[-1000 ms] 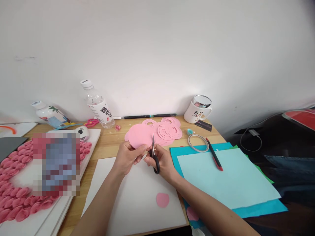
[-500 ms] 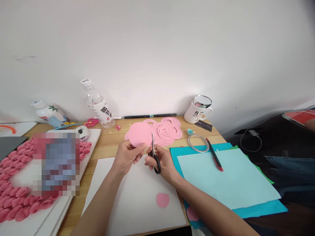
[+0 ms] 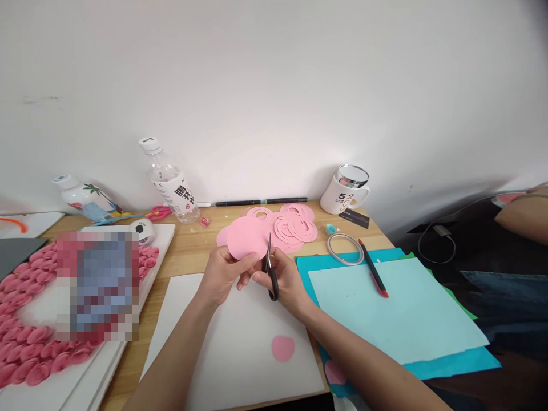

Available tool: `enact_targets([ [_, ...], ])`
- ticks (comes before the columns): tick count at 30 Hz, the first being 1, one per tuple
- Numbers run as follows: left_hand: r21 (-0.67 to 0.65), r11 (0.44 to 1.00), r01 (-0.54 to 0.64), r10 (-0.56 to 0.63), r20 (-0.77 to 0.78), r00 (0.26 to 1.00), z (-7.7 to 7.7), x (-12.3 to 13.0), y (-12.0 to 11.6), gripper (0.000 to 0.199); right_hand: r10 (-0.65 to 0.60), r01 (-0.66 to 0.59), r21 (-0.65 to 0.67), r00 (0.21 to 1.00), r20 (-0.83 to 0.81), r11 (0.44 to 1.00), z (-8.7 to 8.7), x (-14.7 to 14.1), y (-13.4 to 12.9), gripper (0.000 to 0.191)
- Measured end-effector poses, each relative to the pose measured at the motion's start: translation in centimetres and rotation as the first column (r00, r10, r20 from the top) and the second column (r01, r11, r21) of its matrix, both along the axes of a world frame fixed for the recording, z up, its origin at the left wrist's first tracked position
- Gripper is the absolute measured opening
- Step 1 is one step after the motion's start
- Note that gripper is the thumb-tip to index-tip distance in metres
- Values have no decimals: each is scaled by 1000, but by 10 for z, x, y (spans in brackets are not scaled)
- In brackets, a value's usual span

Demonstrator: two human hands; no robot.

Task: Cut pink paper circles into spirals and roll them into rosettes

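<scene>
A round piece of pink paper (image 3: pixel 247 238) is pinched in my left hand (image 3: pixel 222 274), thumb on top near its lower edge. My right hand (image 3: pixel 285 277) grips a pair of scissors (image 3: pixel 273 285) with black handles, the blades pointing up and away at the paper's right edge. Whether the blades are closed on the paper I cannot tell. Behind the hands lies a heap of pink paper pieces (image 3: pixel 295 225), several with spiral or ring cuts. One small pink paper piece (image 3: pixel 283 348) rests on the white board (image 3: pixel 240 354) below my hands.
Light blue paper (image 3: pixel 398 308) lies at right, with a pen (image 3: pixel 374 271) and a tape roll (image 3: pixel 345 249) on it. A mug (image 3: pixel 342 191) and water bottle (image 3: pixel 173 185) stand by the wall. Pink paper flowers (image 3: pixel 32 354) cover a board at left. Another person's arm (image 3: pixel 524 217) shows far right.
My left hand and the pink paper have shifted slightly right and down. The scissors have turned a little, with their tips further right. The other person's arm has moved further into view.
</scene>
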State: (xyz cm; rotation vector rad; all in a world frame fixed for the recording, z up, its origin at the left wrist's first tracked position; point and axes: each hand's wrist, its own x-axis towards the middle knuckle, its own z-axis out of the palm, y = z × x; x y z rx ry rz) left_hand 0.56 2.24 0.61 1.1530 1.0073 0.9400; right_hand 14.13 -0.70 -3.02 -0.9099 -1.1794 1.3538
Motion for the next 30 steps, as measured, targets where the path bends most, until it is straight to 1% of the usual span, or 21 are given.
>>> enact_targets([
  [6,2,1000,-18,18,15,1000,2,0,0,25,18,-18,-16,1000,-1,1000,-3,0,1,39],
  [12,1,1000,-9,9,11,1000,3,-1,0,17,15,-14,-33,1000,6,999,-4,1,1,37],
  [17,1,1000,-26,26,32,999,2,-2,1,22,1,0,-75,1000,14,997,-3,1,0,34],
  [22,-13,999,-38,39,40,998,3,-3,2,24,-8,10,-79,999,33,997,-2,0,-1,30],
  [27,-35,999,-33,36,87,996,8,-2,1,24,-1,2,-93,1000,16,996,-2,-2,-2,31],
  [30,-47,998,-28,33,102,994,8,-1,1,24,8,-5,-113,1000,27,994,-3,-4,-3,33],
])
